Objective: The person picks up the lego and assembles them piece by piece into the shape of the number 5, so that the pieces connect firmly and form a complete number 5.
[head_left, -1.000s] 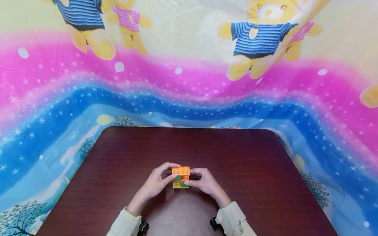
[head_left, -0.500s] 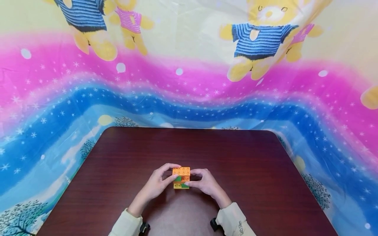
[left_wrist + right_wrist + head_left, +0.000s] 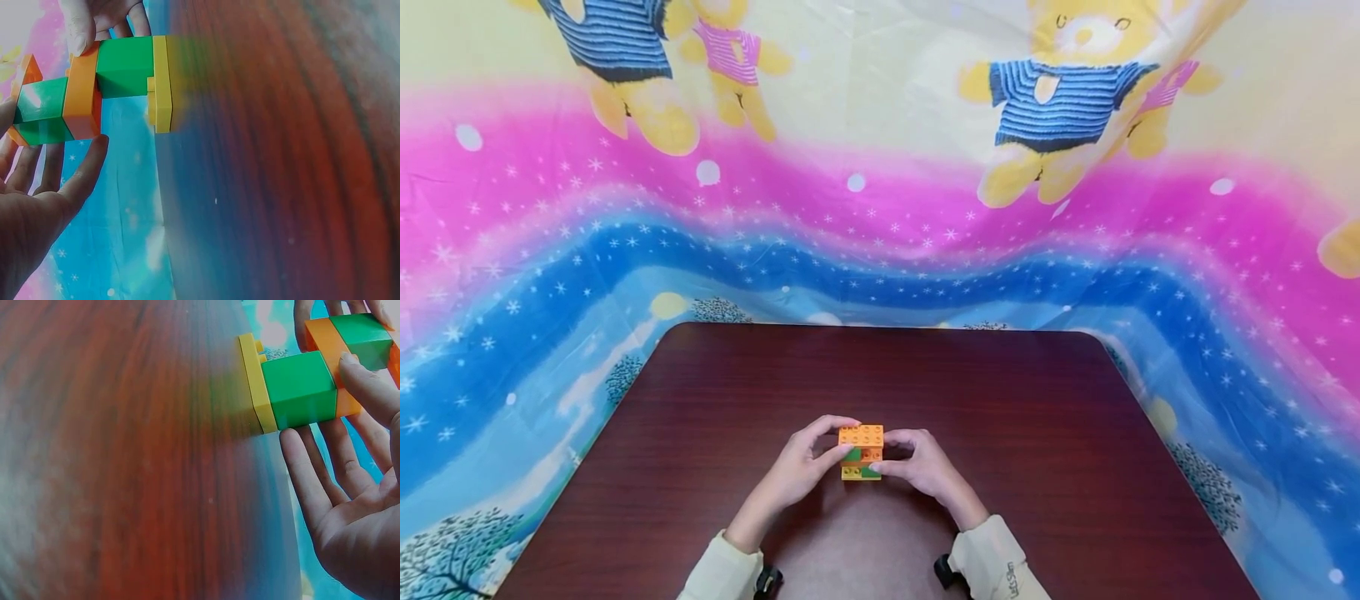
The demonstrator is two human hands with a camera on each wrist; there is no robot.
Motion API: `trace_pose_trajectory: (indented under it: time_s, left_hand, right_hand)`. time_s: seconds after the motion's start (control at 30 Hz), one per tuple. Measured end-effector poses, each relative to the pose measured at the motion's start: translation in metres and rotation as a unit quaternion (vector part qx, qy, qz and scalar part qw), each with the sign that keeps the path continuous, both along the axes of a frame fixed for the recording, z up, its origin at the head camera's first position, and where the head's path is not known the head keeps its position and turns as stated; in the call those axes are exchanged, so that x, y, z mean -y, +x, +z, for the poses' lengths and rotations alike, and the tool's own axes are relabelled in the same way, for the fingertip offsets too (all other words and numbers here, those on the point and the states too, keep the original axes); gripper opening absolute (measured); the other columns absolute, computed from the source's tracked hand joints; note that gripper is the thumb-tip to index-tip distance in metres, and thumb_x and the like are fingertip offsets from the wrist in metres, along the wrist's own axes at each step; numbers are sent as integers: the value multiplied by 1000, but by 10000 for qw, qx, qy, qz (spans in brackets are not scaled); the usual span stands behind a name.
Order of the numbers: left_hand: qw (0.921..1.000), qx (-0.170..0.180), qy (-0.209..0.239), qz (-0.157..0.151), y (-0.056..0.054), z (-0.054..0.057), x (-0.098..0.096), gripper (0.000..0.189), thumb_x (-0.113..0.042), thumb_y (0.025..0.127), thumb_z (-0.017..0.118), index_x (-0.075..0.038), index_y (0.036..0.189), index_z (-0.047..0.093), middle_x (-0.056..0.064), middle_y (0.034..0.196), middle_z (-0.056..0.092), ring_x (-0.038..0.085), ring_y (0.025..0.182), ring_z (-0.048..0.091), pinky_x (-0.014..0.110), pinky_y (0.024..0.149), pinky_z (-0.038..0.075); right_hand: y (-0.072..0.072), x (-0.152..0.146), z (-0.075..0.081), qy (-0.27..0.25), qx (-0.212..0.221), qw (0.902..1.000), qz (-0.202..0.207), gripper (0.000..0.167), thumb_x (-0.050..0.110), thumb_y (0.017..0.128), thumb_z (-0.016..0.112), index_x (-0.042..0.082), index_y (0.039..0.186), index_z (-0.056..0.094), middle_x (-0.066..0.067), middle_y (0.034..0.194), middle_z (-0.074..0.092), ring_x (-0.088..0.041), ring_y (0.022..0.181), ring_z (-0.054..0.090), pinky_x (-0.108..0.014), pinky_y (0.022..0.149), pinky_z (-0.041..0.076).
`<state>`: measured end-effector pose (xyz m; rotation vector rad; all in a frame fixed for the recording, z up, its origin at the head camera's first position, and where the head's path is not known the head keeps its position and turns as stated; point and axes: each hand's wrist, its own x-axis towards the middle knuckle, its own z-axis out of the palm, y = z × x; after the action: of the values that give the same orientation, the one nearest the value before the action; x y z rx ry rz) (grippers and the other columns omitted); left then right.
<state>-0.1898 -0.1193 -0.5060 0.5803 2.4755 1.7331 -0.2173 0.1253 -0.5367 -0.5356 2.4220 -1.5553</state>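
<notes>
A stack of toy building blocks stands upright at the dark wooden table's surface, in the middle of the head view. At its base lies a yellow plate (image 3: pixel 162 87), with a green block (image 3: pixel 300 387) over its right part. An orange brick (image 3: pixel 82 100) comes above that, then a second green block (image 3: pixel 42 103) on the left side, capped by a studded orange brick (image 3: pixel 861 435). My left hand (image 3: pixel 805 460) grips the upper part between thumb and fingers. From the right, my right hand (image 3: pixel 922 465) holds the lower part, its thumb on the middle orange brick in the right wrist view.
The wooden table (image 3: pixel 1000 400) extends around the stack on all sides. Behind it hangs a curtain (image 3: pixel 865 225) printed with teddy bears and snowflakes. Both forearms wear light sleeves (image 3: pixel 988 550), with a dark wrist device (image 3: pixel 946 571) below the right hand.
Both hands keep their hold on the block stack. The whole head view has shifted very slightly; the stack stays in place between the hands.
</notes>
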Motion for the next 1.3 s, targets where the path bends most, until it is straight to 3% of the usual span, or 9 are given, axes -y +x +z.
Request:
trace_pose_trajectory:
  time_s: [0.23, 0.4, 0.57, 0.77, 1.1, 1.3]
  left_hand:
    - [10000, -49, 20, -17, 0, -2, 0, 35, -29, 100, 70, -25, 135, 64, -1, 134, 66, 29, 121, 60, 36, 98, 57]
    - [10000, -56, 46, -25, -1, -1, 0, 35, -30, 100, 70, -26, 134, 64, -1, 132, 66, 29, 121, 61, 29, 95, 57]
    - [9999, 22, 112, -16, 0, -3, 1, 35, -31, 101, 69, -25, 134, 64, 0, 133, 65, 29, 120, 61, 23, 92, 56]
    - [9995, 223, 224, 4, 2, -5, 0, 37, -33, 101, 68, -27, 137, 62, 1, 136, 63, 31, 120, 60, 21, 91, 55]
    - [9995, 171, 265, 20, 1, -3, 0, 40, -30, 102, 67, -22, 140, 62, -2, 137, 63, 25, 122, 59, 22, 93, 54]
    - [9996, 180, 201, 123, -3, -3, -2, 39, -32, 102, 67, -30, 140, 61, -5, 139, 62, 25, 124, 58, 22, 96, 53]
  right_hand:
    - [0, -1, 0, 21, 37, 10000, -5, 34, 28, 86, 86, 19, 118, 78, -1, 113, 76, -19, 104, 69, -40, 92, 58]
    - [0, -1, -1, -73, 67, 9999, 34, 33, 26, 87, 86, 20, 118, 78, -2, 113, 76, -22, 105, 70, -35, 89, 59]
    - [1, -1, 0, -103, 109, 9999, -3, 34, 28, 86, 86, 21, 119, 78, -2, 116, 76, -23, 107, 70, -41, 93, 58]
    - [3, 0, 1, -83, 86, 9999, -11, 34, 26, 88, 85, 20, 120, 77, -2, 115, 76, -20, 106, 70, -39, 92, 59]
    - [5, 4, -2, -77, 80, 9997, -206, 36, 26, 88, 85, 17, 122, 75, -3, 118, 76, -21, 108, 70, -40, 93, 58]
    - [7, 6, -1, -100, 30, 9996, -253, 35, 27, 92, 81, 17, 124, 73, -3, 119, 75, -21, 107, 70, -39, 94, 58]
